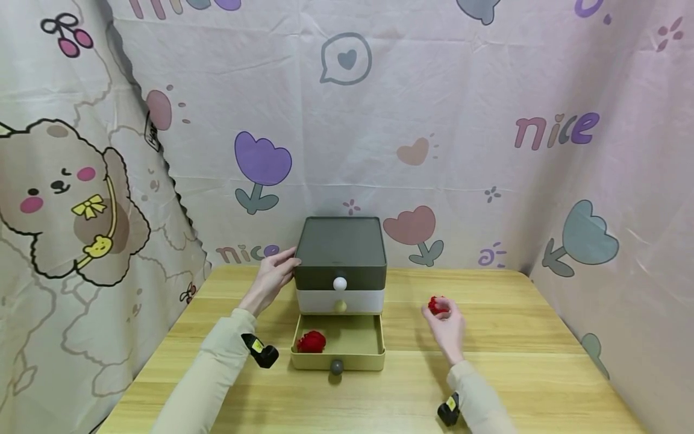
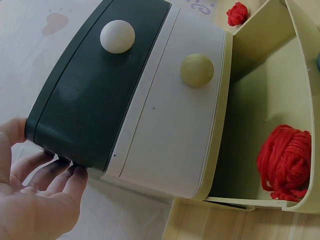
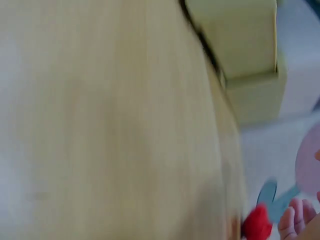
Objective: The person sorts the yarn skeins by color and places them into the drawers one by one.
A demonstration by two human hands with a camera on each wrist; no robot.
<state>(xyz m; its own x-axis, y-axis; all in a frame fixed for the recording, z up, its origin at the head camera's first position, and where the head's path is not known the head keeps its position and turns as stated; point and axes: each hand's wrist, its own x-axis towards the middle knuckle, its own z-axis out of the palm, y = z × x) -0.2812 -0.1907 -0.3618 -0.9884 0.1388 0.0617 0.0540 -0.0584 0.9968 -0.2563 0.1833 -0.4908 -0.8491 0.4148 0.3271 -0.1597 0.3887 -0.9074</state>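
Observation:
A small chest of drawers (image 1: pixel 341 241) stands on the table with its yellow-green bottom drawer (image 1: pixel 338 361) pulled out. My left hand (image 1: pixel 271 277) rests against the left side of its dark top section, fingertips near the lower edge in the left wrist view. A red ball of yarn (image 2: pixel 286 161) lies in the drawer's left front corner. My right hand (image 1: pixel 447 325) is bent around a second red yarn ball (image 1: pixel 435 304) right of the chest. In the blurred right wrist view, the fingers (image 3: pixel 296 215) appear slightly apart from that ball; the thumb's contact is unclear.
The wooden table (image 1: pixel 233 386) extends on both sides of the chest. A patterned cloth (image 1: pixel 347 120) hangs behind it and along the sides. The top drawer has a white knob (image 1: pixel 339 284), the middle a yellowish knob (image 1: pixel 340 306), the pulled-out one a grey knob (image 1: pixel 337 366).

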